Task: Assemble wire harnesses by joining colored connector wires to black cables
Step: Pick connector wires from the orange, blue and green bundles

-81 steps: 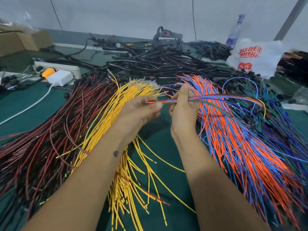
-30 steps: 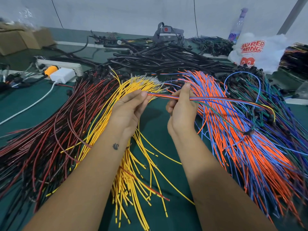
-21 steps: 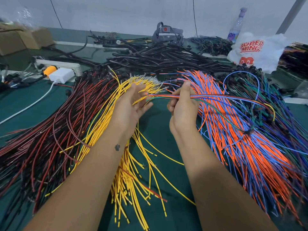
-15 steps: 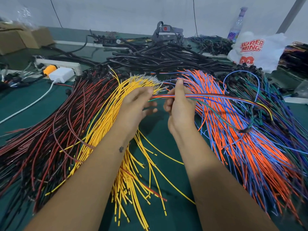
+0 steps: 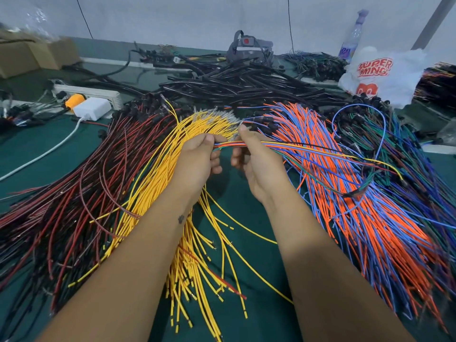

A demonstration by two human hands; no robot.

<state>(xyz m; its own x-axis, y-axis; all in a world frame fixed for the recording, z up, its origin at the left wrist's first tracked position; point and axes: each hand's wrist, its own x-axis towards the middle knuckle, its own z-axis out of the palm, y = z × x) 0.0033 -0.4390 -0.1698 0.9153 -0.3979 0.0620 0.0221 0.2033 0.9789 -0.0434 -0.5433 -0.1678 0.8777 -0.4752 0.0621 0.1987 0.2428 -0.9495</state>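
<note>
A: status on the harness?

B: early; one small bundle of mixed colored wires [image 5: 283, 146] in hand, none of it visibly joined to a black cable yet; the black cables [image 5: 246, 85] lie in a heap at the far side of the counter [image 5: 246, 208], well apart from both hands.

A: grip state?

B: left hand [image 5: 197, 161] has its grip clenched on the bundle's near ends, thumb and fingers pinching the tips; right hand [image 5: 259, 164] is closed around the same bundle just beside it, thumb up; the wires run off to the right and droop onto the orange and blue pile [image 5: 357, 206].

A: so which step is it?

B: my read: collecting and evening up one wire of each colour; I see yellow, orange, blue, green and a dark one in the bundle; can't tell whether the set is complete.

A: stock left?

B: plenty; yellow wires [image 5: 158, 193] fan out under the left forearm, red and black wires [image 5: 61, 206] to the left, green and blue wires [image 5: 407, 156] far right; all loose, unsorted into harnesses.

A: any finished units visible?

B: none I can identify; a tangle at the back of the counter could be finished work, too small to tell.

A: remaining?

B: judging by the piles, nearly everything; this bundle still needs a black cable brought over and the joint made; then repeat through the stock.
</note>
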